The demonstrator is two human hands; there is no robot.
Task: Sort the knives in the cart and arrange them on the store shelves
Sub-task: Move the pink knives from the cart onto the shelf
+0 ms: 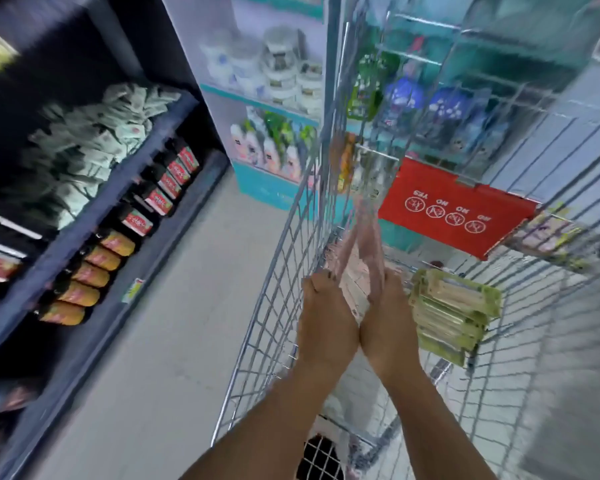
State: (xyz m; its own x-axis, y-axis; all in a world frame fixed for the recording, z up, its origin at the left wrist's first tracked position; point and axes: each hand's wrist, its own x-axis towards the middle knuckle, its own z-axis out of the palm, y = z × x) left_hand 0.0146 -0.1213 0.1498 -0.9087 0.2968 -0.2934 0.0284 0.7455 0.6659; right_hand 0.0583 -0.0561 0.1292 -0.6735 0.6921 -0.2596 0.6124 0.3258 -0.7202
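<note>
Both your forearms reach forward and upward from the bottom of the view, converging so the wrists almost touch over the silver wire-mesh shopping cart (520,341). Your left hand (326,317) sits just at the cart's left wall with its fingers curled, the knuckles facing you. Your right hand (388,317) is close beside it, fingers also curled. Between them both hands grip a stack of clear, pinkish plastic knife packages (362,244). The stack is badly blurred, so you cannot make out the knives inside or which way any blade points. Its long axis runs away from you, rising from your hands toward the cart's far end, where the top of the stack fans out against the wire.

Inside the cart, just right of your right hand, lies a pile of green-edged flat packages (451,317), stacked on each other against the cart's right side. A red plastic child-seat flap with white warning symbols (458,209) hangs at the far end of the cart.

To your left, a dark blue shelf unit (94,216) holds a row of dark bottles with red and orange labels (118,244) lying in a line, and above them a heap of pale green packets (94,133). Ahead stands a teal-and-white shelf unit (257,95) carrying clear lidded jars (281,64) and, lower down, coloured bottles (274,147). The grey floor (174,306) runs between the shelves and the cart.
</note>
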